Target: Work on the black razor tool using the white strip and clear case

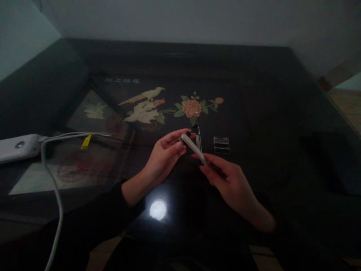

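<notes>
Your left hand (165,156) pinches the white stick's (194,149) top end, your right hand (228,180) grips its base; looks light, rigid, slick, so hold the ends.

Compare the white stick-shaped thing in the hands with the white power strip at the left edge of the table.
The white stick is slim and held tilted above the table between the left hand and the right hand; the power strip is broad and blocky and lies flat on the table. The power strip has a white cable running from it; the stick shows none. Both are white.
</notes>
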`<state>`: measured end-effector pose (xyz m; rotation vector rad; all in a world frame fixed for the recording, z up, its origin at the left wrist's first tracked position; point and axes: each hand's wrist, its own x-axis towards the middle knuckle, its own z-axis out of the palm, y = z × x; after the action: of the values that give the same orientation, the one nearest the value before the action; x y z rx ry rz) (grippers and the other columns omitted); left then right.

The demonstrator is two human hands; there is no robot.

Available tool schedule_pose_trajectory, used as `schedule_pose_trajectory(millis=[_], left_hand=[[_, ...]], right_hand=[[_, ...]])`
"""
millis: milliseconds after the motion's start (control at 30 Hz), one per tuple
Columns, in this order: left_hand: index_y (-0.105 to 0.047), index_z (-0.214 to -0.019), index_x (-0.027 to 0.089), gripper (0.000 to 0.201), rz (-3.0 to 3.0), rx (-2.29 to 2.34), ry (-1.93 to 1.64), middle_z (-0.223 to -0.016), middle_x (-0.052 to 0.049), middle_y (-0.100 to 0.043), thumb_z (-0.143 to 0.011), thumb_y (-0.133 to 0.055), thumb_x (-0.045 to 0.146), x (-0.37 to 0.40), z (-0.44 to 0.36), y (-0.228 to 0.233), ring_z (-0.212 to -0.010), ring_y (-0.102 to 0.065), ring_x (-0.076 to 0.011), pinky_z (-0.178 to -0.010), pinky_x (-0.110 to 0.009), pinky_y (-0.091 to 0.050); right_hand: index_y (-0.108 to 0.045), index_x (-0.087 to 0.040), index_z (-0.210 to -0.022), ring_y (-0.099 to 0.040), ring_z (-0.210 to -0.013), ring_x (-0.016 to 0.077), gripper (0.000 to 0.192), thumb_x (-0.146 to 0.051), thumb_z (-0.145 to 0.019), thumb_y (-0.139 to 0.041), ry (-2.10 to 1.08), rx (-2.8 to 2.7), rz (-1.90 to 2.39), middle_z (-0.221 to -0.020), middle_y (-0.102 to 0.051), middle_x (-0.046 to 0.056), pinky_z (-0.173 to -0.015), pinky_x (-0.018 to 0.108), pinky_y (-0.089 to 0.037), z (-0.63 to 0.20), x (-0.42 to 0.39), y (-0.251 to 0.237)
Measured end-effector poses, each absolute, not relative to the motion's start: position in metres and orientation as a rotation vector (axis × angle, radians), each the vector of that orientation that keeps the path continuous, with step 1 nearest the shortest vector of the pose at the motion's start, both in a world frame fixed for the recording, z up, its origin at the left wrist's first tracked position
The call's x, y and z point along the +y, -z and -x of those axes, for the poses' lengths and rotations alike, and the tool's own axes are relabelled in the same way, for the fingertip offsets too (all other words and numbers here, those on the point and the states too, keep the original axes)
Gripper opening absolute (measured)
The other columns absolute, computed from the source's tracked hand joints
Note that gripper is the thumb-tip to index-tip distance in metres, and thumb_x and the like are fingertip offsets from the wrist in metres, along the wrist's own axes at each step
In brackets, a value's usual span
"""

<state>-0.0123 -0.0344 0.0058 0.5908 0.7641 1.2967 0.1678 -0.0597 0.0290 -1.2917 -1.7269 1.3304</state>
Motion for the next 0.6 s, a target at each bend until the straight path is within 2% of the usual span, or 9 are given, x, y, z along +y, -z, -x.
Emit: schedule_pose_trajectory(millis=[100, 233, 433, 600], left_hand=[[-0.077, -0.094, 0.020, 0.041, -0.605, 0.757, -1.286, -0.098, -0.005, -0.077, -0.058, -0.092, 0.033, -0.0345, 0.0126, -0.0061, -0.084, -0.068, -0.0114, -0.073, -0.018, -0.052], [-0.077, -0.095, 0.020, 0.042, -0.607, 0.772, -1.275, -0.099, -0.005, -0.076, -0.058, -0.092, 0.033, -0.0355, 0.0132, -0.0068, -0.081, -0.067, -0.0114, -0.074, -0.019, -0.052], [-0.078, -0.093, 0.020, 0.039, -0.583, 0.773, -1.292, -0.083, -0.001, -0.074, -0.058, -0.092, 0.031, -0.0362, 0.0134, -0.0052, -0.071, -0.062, -0.0077, -0.062, -0.015, -0.048], [-0.078, -0.095, 0.020, 0.038, -0.578, 0.770, -1.286, -0.086, -0.001, -0.074, -0.060, -0.091, 0.031, -0.0359, 0.0136, -0.0048, -0.071, -0.061, -0.0070, -0.063, -0.016, -0.048]], right_hand=[[-0.074, -0.018, -0.113, -0.065, -0.067, 0.0168, 0.031, -0.030, -0.090, -0.058, -1.288, -1.729, 1.307, -0.079, -0.072, 0.005, -0.055, 0.025, -0.050, -0.1688, -0.0579, -0.0271], [-0.073, -0.017, -0.114, -0.063, -0.065, 0.0165, 0.032, -0.031, -0.090, -0.058, -1.251, -1.716, 1.327, -0.076, -0.071, 0.005, -0.053, 0.025, -0.049, -0.1702, -0.0554, -0.0245], [-0.072, -0.013, -0.117, -0.063, -0.065, 0.0183, 0.035, -0.029, -0.089, -0.057, -1.245, -1.668, 1.353, -0.058, -0.059, 0.001, -0.056, 0.027, -0.049, -0.1723, -0.0515, -0.0215], [-0.071, -0.014, -0.117, -0.063, -0.067, 0.0174, 0.035, -0.030, -0.090, -0.057, -1.273, -1.662, 1.345, -0.071, -0.067, 0.004, -0.054, 0.027, -0.048, -0.1717, -0.0523, -0.0234]])
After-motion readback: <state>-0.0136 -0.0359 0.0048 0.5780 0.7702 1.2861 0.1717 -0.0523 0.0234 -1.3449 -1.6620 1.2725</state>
